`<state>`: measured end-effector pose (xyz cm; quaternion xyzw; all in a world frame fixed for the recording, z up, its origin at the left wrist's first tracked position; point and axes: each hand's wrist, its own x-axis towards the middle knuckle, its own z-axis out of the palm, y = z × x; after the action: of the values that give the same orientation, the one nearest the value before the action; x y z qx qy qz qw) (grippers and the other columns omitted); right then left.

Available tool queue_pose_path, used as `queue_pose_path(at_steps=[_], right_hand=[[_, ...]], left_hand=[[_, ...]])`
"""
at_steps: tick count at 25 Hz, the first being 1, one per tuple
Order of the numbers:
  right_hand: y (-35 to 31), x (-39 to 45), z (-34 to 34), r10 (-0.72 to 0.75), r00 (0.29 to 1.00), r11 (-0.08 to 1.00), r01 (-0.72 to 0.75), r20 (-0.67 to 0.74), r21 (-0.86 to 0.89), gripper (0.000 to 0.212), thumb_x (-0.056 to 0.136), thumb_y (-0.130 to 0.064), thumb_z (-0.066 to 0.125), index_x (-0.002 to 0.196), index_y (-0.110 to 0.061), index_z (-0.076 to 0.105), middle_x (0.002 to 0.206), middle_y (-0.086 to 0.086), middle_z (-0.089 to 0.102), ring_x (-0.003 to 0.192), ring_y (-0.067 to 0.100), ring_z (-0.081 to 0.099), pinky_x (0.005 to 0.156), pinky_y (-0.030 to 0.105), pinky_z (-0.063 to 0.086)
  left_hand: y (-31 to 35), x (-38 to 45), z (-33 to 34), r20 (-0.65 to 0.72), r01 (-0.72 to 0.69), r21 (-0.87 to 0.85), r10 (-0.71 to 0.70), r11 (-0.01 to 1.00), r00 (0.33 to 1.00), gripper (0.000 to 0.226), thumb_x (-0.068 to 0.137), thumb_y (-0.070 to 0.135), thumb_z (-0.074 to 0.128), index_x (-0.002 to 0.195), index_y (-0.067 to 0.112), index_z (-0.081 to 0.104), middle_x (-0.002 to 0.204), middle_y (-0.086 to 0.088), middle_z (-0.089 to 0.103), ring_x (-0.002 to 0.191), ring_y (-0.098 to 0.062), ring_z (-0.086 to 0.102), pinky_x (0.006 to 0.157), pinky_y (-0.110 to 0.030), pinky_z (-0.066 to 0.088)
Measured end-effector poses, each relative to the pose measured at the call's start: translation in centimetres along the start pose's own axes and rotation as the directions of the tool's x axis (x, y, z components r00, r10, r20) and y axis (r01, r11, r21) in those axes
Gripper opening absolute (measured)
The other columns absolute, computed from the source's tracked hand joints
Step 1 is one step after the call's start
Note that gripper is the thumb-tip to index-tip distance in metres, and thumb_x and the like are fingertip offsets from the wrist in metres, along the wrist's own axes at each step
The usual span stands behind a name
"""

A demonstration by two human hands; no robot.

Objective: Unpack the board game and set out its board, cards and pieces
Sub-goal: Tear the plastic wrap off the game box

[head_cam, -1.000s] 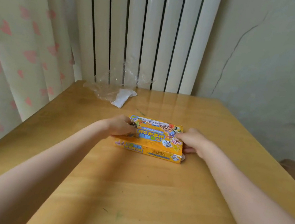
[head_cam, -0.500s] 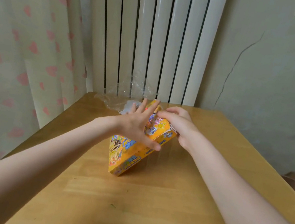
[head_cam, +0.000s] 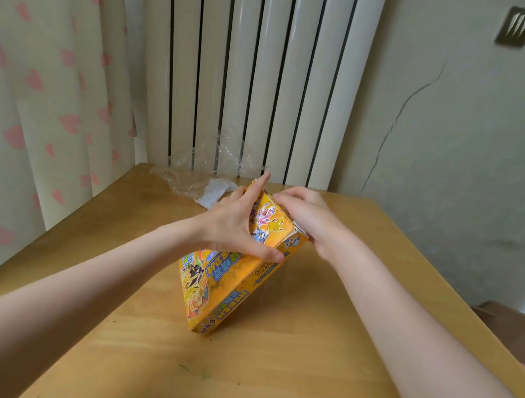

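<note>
The yellow board game box (head_cam: 222, 282) stands tilted on one short end on the wooden table (head_cam: 257, 389), its printed lid facing me and to the left. My left hand (head_cam: 235, 225) lies spread across the lid, thumb hooked over the near long edge and fingers reaching to the upper end. My right hand (head_cam: 302, 219) grips the raised upper end, fingers curled over its corner. The box is closed; its contents are hidden.
Crumpled clear plastic wrap (head_cam: 197, 167) and a white scrap of paper (head_cam: 215, 191) lie at the table's far edge, against the white radiator (head_cam: 260, 59). A curtain with pink hearts (head_cam: 32, 73) hangs on the left. A brown object (head_cam: 516, 331) sits beyond the right edge.
The box lay flat on the table a second ago; both hands have tipped it up onto its short end. Since half a second ago it has hardly moved.
</note>
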<state>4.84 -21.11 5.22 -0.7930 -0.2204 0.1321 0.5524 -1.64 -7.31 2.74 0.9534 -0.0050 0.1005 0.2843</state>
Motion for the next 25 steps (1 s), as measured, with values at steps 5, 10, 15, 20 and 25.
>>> queue_pose_path(at_steps=[5, 10, 15, 20, 25], right_hand=[[-0.6, 0.3, -0.7, 0.005, 0.996, 0.997, 0.002, 0.086, -0.078, 0.031, 0.084, -0.021, 0.067, 0.111, -0.013, 0.057, 0.082, 0.000, 0.061, 0.067, 0.011, 0.057, 0.063, 0.023, 0.049], [0.8, 0.5, -1.2, 0.085, 0.989, 0.948, -0.117, 0.119, 0.297, 0.036, 0.089, 0.001, 0.056, 0.124, -0.002, 0.049, 0.088, 0.011, 0.061, 0.073, 0.019, 0.060, 0.066, 0.029, 0.053], [1.3, 1.1, -0.3, -0.127, 0.992, 0.931, 0.118, -0.003, -0.345, 0.037, 0.084, 0.006, 0.043, 0.088, -0.023, 0.064, 0.109, 0.003, 0.057, 0.095, 0.019, 0.053, 0.071, 0.027, 0.045], [0.8, 0.0, -0.3, 0.023, 0.988, 0.983, 0.006, 0.154, -0.185, 0.018, 0.085, -0.023, 0.066, 0.094, -0.009, 0.071, 0.101, 0.004, 0.065, 0.096, 0.015, 0.055, 0.077, 0.023, 0.042], [3.0, 0.5, 0.5, 0.143, 0.975, 0.983, -0.121, 0.171, -0.135, 0.023, 0.078, -0.021, 0.068, 0.094, -0.005, 0.068, 0.106, 0.007, 0.067, 0.105, 0.020, 0.059, 0.090, 0.032, 0.044]], left_hand=[[0.3, -0.5, -0.8, 0.038, -0.019, 0.225, 0.011, 0.974, 0.999, 0.143, 0.037, 0.074, 0.065, 0.146, 0.032, -0.018, 0.147, -0.008, 0.023, 0.139, -0.030, 0.020, 0.115, -0.045, 0.019], [-0.7, -1.3, -2.0, 0.058, -0.041, 0.360, 0.022, 0.932, 0.998, 0.147, 0.033, 0.081, 0.058, 0.144, 0.031, -0.022, 0.151, -0.009, 0.015, 0.141, -0.030, 0.014, 0.114, -0.044, 0.016], [0.0, -1.6, -2.0, 0.106, -0.056, 0.480, 0.006, 0.875, 0.994, 0.139, 0.056, 0.064, 0.075, 0.143, 0.027, -0.027, 0.154, -0.012, 0.005, 0.143, -0.031, 0.005, 0.115, -0.045, 0.007], [0.0, -1.5, -1.4, 0.114, -0.068, 0.615, -0.003, 0.786, 0.993, 0.144, 0.051, 0.072, 0.071, 0.141, 0.027, -0.031, 0.149, -0.015, 0.013, 0.141, -0.032, 0.010, 0.116, -0.048, 0.006], [0.2, -1.8, 0.0, 0.162, -0.128, 0.741, 0.010, 0.659, 0.987, 0.147, 0.048, 0.077, 0.068, 0.137, 0.026, -0.037, 0.152, -0.021, 0.004, 0.143, -0.035, 0.002, 0.115, -0.052, 0.002]])
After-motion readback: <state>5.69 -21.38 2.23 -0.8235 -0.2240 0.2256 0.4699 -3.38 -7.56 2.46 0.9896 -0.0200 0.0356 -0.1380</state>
